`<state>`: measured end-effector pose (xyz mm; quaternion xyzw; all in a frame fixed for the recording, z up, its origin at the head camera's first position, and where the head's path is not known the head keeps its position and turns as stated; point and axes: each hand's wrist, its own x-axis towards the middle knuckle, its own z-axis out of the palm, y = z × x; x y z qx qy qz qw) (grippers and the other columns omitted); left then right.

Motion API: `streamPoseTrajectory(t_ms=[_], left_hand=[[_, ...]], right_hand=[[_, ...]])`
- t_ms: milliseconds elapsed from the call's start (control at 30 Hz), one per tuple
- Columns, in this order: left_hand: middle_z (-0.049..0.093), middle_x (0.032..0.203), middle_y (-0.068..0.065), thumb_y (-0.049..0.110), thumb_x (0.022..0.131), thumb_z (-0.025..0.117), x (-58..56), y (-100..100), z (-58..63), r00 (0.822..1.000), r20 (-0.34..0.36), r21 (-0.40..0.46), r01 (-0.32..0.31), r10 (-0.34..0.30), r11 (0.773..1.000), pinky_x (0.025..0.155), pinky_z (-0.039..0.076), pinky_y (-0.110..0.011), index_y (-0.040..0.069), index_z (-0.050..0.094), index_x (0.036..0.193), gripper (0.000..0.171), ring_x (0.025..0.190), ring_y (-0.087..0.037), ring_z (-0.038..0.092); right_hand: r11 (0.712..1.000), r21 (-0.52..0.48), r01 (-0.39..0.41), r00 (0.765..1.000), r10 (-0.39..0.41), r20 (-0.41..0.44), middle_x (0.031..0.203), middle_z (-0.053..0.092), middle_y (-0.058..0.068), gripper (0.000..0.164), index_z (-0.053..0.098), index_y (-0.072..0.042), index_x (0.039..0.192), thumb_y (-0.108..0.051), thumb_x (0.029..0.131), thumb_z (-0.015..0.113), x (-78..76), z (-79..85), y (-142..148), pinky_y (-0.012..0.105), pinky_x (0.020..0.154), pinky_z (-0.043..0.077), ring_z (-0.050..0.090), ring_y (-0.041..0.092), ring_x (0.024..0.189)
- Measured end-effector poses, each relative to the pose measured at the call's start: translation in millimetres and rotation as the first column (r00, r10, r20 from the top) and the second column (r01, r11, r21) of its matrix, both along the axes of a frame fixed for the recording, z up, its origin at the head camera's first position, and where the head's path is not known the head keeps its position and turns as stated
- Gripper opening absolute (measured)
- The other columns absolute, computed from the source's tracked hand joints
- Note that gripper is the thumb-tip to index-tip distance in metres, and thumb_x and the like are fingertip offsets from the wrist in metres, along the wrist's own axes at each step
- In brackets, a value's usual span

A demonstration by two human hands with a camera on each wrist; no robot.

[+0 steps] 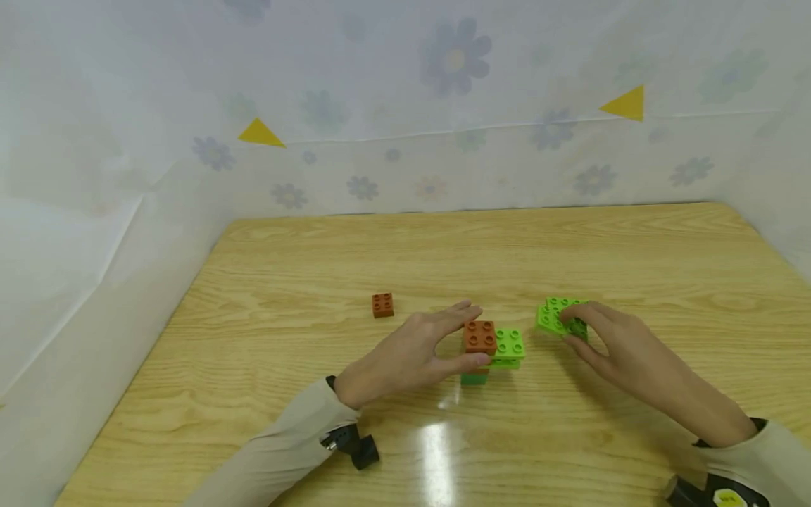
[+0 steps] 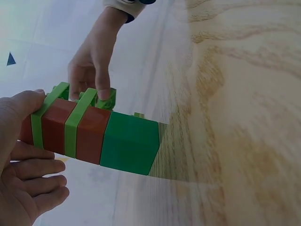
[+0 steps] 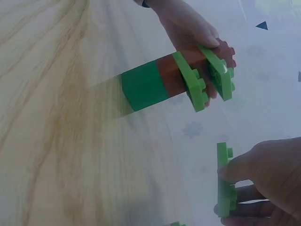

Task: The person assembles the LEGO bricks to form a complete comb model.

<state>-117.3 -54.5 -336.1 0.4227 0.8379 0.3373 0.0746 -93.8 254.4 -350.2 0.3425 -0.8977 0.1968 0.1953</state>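
My left hand [image 1: 408, 352] grips the upper part of a stack of toy building bricks between thumb and fingers. This stack has a dark green brick [image 2: 129, 143] at its bottom, then reddish-brown bricks [image 1: 479, 336] alternating with two light green plates [image 1: 510, 343] that stick out to the right. It stands upright on the table. To its right, my right hand [image 1: 624, 348] pinches a flat light green plate brick [image 3: 222, 160] by its edges, raised on its side in the right wrist view. Another light green piece [image 3: 175, 224] shows at that view's bottom edge.
A loose reddish-brown brick [image 1: 383, 305] lies on the wooden table [image 1: 304, 267], left of and beyond the stack. Behind the table hangs a white flower-patterned curtain [image 1: 380, 169] with two yellow triangles. Each wrist wears a small black camera [image 1: 364, 451].
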Motion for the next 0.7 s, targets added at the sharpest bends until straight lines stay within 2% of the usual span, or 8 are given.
streamPoseTrajectory(t_ms=[67,133,333,467,600,700], left_hand=[[0.033,0.153,-0.01,0.049,0.096,0.054,-0.1,0.0,0.6,1.0,-0.003,-0.005,0.004,-0.004,1.0,0.111,0.034,-0.035,0.009,0.036,0.149,0.069,0.14,-0.014,0.03],[0.033,0.153,-0.01,0.049,0.096,0.054,-0.3,0.0,1.2,1.0,-0.006,-0.009,0.004,-0.004,1.0,0.111,0.034,-0.035,0.009,0.035,0.15,0.069,0.14,-0.014,0.03],[0.034,0.152,-0.012,0.048,0.097,0.054,-1.0,0.4,1.8,1.0,-0.028,-0.013,0.006,-0.007,1.0,0.11,0.036,-0.035,0.007,0.036,0.149,0.069,0.139,-0.016,0.033],[0.035,0.151,-0.013,0.046,0.096,0.056,-1.5,0.4,0.9,0.999,-0.03,0.003,0.012,-0.012,1.0,0.109,0.037,-0.036,0.007,0.037,0.149,0.068,0.138,-0.017,0.035],[0.035,0.151,-0.013,0.046,0.096,0.056,-1.8,0.8,0.6,1.0,-0.019,0.013,0.018,-0.018,1.0,0.109,0.037,-0.036,0.008,0.036,0.149,0.069,0.138,-0.017,0.035],[0.035,0.15,-0.014,0.045,0.096,0.056,-1.9,1.6,0.6,0.999,-0.025,0.027,0.026,-0.025,0.999,0.11,0.036,-0.036,0.008,0.037,0.149,0.067,0.138,-0.019,0.035]], right_hand=[[0.999,-0.041,-0.018,0.999,0.017,-0.028,0.095,0.066,0.003,0.039,0.062,-0.002,0.111,-0.038,0.099,0.052,-0.2,5.4,-4.3,0.025,0.061,0.054,0.064,0.013,0.075],[0.996,-0.079,-0.035,0.998,0.031,-0.053,0.098,0.067,0.003,0.052,0.063,-0.003,0.113,-0.048,0.1,0.04,0.3,11.8,-10.3,0.02,0.063,0.052,0.065,0.013,0.077],[0.985,-0.151,-0.087,0.99,0.068,-0.127,0.106,0.069,0.007,0.053,0.064,-0.003,0.118,-0.048,0.1,0.043,6.6,30.7,-34.1,0.013,0.075,0.051,0.069,0.021,0.084],[0.973,-0.173,-0.151,0.983,0.129,-0.131,0.108,0.069,0.009,0.05,0.064,-0.001,0.119,-0.044,0.101,0.046,10.0,37.9,-47.7,0.01,0.084,0.048,0.069,0.022,0.088],[0.954,-0.194,-0.229,0.969,0.205,-0.137,0.108,0.068,0.01,0.046,0.064,0.001,0.12,-0.038,0.101,0.048,10.7,40.8,-56.1,0.011,0.085,0.049,0.068,0.023,0.088],[0.946,-0.2,-0.257,0.963,0.232,-0.136,0.109,0.068,0.01,0.045,0.064,0.001,0.12,-0.036,0.101,0.048,10.7,40.7,-59.5,0.011,0.085,0.049,0.068,0.022,0.088]])
